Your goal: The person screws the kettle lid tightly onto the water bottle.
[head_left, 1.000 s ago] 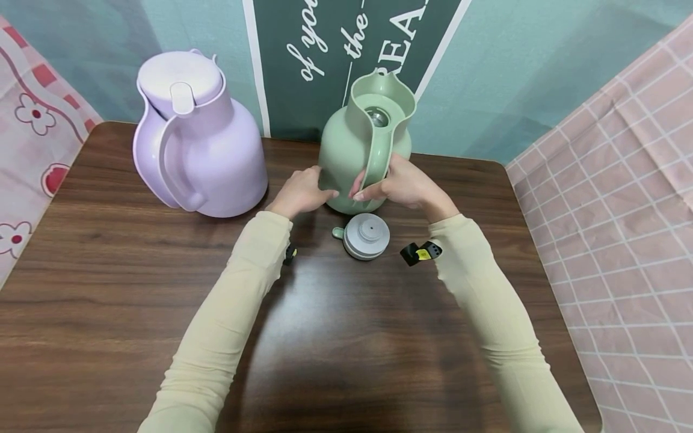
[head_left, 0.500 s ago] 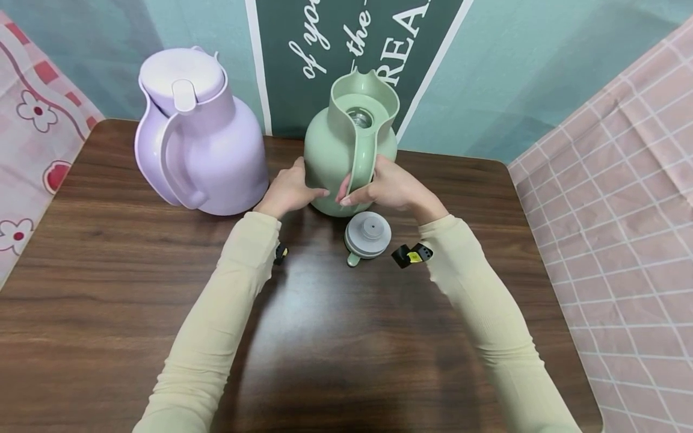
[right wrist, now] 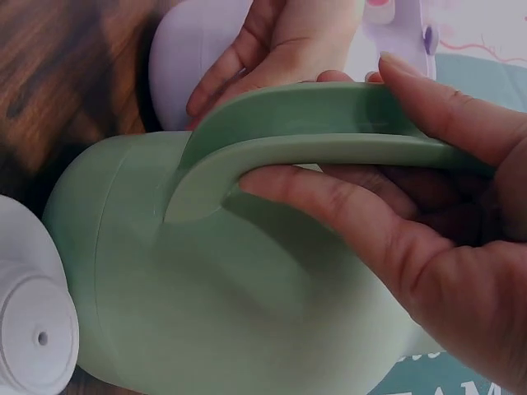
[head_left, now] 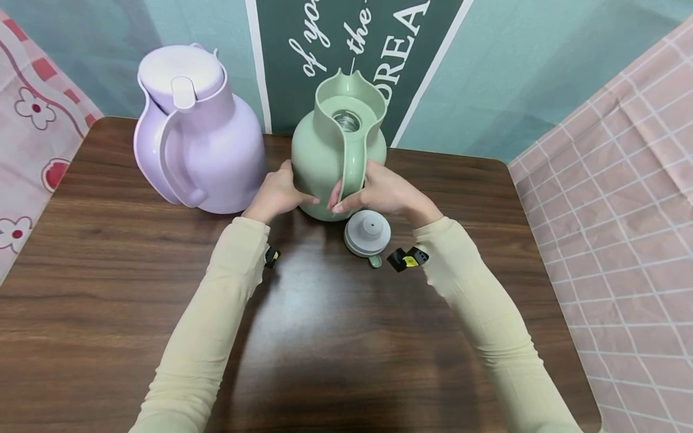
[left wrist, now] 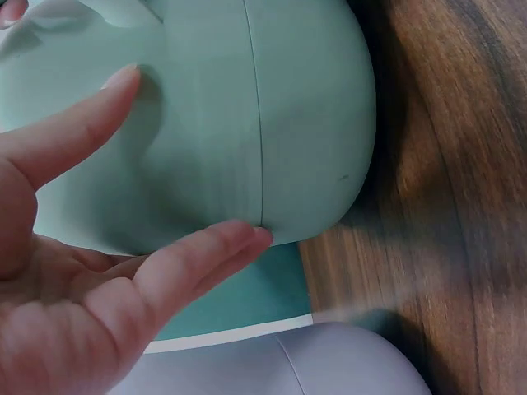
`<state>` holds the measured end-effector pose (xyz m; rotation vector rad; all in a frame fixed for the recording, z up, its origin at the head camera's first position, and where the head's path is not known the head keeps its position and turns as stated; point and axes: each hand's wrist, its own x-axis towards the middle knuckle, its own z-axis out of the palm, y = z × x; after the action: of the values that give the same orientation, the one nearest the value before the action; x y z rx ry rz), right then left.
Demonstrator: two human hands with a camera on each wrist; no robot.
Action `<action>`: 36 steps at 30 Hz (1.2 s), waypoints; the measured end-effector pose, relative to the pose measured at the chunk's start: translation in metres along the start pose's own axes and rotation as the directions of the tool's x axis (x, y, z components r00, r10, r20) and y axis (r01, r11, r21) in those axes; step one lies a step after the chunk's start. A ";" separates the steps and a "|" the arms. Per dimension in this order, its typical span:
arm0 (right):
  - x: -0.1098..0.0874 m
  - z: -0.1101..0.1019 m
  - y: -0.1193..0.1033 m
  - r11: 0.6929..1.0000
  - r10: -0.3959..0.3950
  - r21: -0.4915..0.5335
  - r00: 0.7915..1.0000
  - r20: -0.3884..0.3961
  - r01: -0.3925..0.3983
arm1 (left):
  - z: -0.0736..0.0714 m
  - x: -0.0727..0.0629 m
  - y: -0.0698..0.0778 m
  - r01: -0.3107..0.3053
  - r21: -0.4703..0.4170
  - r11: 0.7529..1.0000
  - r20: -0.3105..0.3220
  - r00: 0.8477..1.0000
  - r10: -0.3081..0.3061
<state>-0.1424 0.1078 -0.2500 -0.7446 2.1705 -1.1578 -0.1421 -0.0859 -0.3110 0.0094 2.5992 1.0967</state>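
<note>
A green thermos jug (head_left: 319,162) stands upright at the back of the table, lidless, its silvery inner mouth showing. My right hand (head_left: 387,191) grips its handle (right wrist: 329,148), thumb and fingers around it. Against the jug's left side rests my left hand (head_left: 275,193); in the left wrist view its thumb and fingers are spread and fairly straight on the body. Right in front of the jug lies a grey stopper (head_left: 368,233) with a green tab (head_left: 375,261). Whether the stopper touches the jug's base is unclear.
To the left stands a lilac thermos jug (head_left: 233,156) with its lid on, close to my left hand. A dark wooden table (head_left: 335,349) lies beneath everything. Behind hangs a teal cloth with a lettered panel (head_left: 292,102); pink gridded cloth (head_left: 622,210) borders the right.
The green jug has slid left across the table with both hands on it. The stopper has turned in place, its tab swinging from the left to the front right. The lilac jug stays put.
</note>
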 end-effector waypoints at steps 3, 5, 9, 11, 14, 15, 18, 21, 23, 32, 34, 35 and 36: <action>-0.001 0.003 -0.002 1.000 -0.005 -0.020 1.000 0.015 0.005 | -0.001 -0.004 -0.002 0.005 0.000 1.000 -0.013 1.000 -0.005; -0.001 0.005 -0.004 0.999 -0.009 -0.034 1.000 0.021 0.009 | -0.002 -0.007 -0.004 0.008 -0.004 1.000 -0.016 1.000 -0.008; -0.002 0.010 -0.006 0.999 -0.020 -0.049 0.999 0.035 0.021 | -0.004 -0.012 -0.007 0.021 -0.012 1.000 -0.013 1.000 -0.022; -0.001 0.012 -0.007 0.998 -0.031 -0.050 0.999 0.043 0.033 | -0.005 -0.014 -0.008 0.031 -0.012 0.999 -0.015 0.999 -0.031; -0.001 0.015 -0.009 0.997 -0.054 -0.056 0.997 0.057 0.057 | -0.007 -0.019 -0.009 0.043 -0.013 0.999 -0.020 0.999 -0.044; 0.000 0.016 -0.009 0.996 -0.060 -0.057 0.996 0.061 0.063 | -0.007 -0.020 -0.010 0.044 -0.013 0.999 -0.022 0.999 -0.044; 0.000 0.020 -0.012 0.996 -0.071 -0.057 0.995 0.077 0.075 | -0.009 -0.025 -0.013 0.032 -0.012 0.999 -0.031 0.999 -0.032; 0.000 0.024 -0.014 0.995 -0.075 -0.052 0.993 0.089 0.080 | -0.010 -0.029 -0.016 0.012 -0.016 1.000 -0.038 0.999 -0.012; 0.000 0.026 -0.015 0.995 -0.081 -0.052 0.992 0.094 0.086 | -0.010 -0.032 -0.018 -0.004 -0.021 1.000 -0.042 0.999 0.003; -0.003 0.037 -0.020 0.993 -0.108 -0.035 0.988 0.112 0.112 | -0.013 -0.043 -0.022 0.018 -0.042 0.999 -0.057 0.998 -0.020; -0.004 0.040 -0.021 0.992 -0.114 -0.037 0.987 0.117 0.119 | -0.013 -0.046 -0.023 0.017 -0.038 0.999 -0.052 0.998 -0.019; -0.004 0.041 -0.021 0.992 -0.115 -0.042 0.986 0.118 0.121 | -0.013 -0.047 -0.023 0.013 -0.036 0.999 -0.049 0.999 -0.015; -0.005 0.042 -0.021 0.991 -0.119 -0.043 0.986 0.120 0.125 | -0.014 -0.049 -0.023 0.011 -0.033 0.999 -0.047 0.999 -0.012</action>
<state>-0.1057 0.0782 -0.2504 -0.9555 2.0875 -1.0932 -0.0971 -0.1182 -0.3044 -0.0394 2.6188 1.1490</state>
